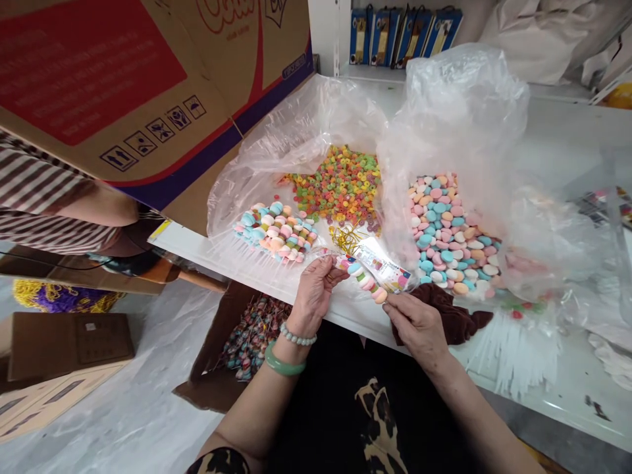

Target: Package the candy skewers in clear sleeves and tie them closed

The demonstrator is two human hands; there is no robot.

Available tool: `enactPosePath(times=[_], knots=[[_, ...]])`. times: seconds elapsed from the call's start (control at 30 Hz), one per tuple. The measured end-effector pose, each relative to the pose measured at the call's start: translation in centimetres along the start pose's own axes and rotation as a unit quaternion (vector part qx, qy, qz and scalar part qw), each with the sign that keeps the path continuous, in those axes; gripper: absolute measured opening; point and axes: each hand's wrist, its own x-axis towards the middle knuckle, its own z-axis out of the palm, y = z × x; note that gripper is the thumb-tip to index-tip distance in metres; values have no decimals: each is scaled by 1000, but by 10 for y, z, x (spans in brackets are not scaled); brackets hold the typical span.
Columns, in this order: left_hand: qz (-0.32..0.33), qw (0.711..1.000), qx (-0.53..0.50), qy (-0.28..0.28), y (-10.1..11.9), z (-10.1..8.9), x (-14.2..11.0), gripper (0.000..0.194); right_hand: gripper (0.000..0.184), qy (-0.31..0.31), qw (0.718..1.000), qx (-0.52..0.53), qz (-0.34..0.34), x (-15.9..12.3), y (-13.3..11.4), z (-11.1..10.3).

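Between my hands is a candy skewer of pastel sweets and green rings, slanting down to the right. My left hand, with a bead bracelet and a green bangle, is closed in a pinch at its upper left end. The fingers of my right hand pinch its lower right end. A printed clear wrapper lies just behind the skewer; whether it touches the skewer I cannot tell. Gold twist ties lie beyond. Finished skewers are piled to the left, their white sticks pointing toward me.
Plastic bags hold gummy rings and pastel sweets. White sticks and a brown cloth lie right. A large carton stands left; an open box of wrapped skewers sits below the table edge. Another person's arm shows left.
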Motion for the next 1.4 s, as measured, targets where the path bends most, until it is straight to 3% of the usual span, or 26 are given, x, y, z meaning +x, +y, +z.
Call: enactPosePath(times=[0.3, 0.37, 0.53, 0.67, 0.77, 0.97, 1.07, 1.23, 1.4], knots=[[-42, 997, 50, -29, 6, -7, 0, 23, 25, -51, 974, 149, 164, 6, 2, -1], [-50, 997, 43, -26, 5, -6, 0, 22, 24, -57, 978, 134, 151, 5, 1, 2], [-17, 1000, -15, 21, 1, 0, -2, 19, 23, -29, 999, -2, 45, 0, 5, 9], [-8, 1000, 10, -20, -1, 1, -4, 19, 23, -38, 999, -22, 19, 0, 9, 8], [-32, 997, 30, -57, 1, -1, -5, 21, 21, -60, 997, 28, 38, 4, 9, 6], [-41, 996, 32, -76, 0, -3, -6, 31, 20, -72, 976, 142, 146, 9, 8, 12], [-38, 993, 53, -95, -9, -1, -10, 30, 22, -73, 960, 182, 202, 9, 7, 16], [-28, 993, 66, -98, -19, 3, -15, 30, 26, -75, 902, 299, 304, 11, 4, 24], [12, 995, 88, -42, -18, 2, -14, 32, 33, -72, 836, 386, 384, 14, 0, 23]])
